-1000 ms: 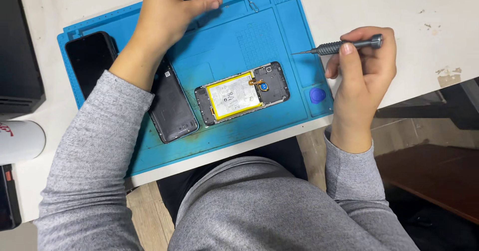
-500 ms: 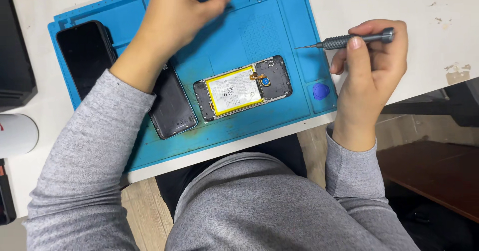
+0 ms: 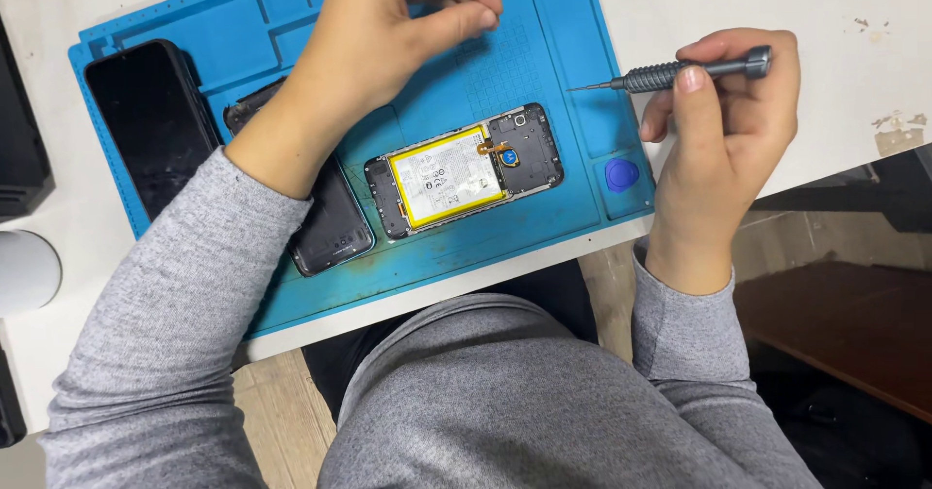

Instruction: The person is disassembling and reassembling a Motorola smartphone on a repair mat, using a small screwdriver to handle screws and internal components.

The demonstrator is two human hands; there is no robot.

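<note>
Opened phone [image 3: 466,170] lies mid-mat on the blue mat [image 3: 544,42], back cover [image 3: 325,222] already off beside it and battery still seated — right hand [image 3: 723,125] pinches a screwdriver [image 3: 680,73] right of it, left hand [image 3: 393,28] curled, fingertips pressed together beyond it.

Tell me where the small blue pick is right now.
In the head view, the blue pick lies in the near right corner of the blue mat, right of the opened phone and just below the right hand holding the screwdriver.
</note>
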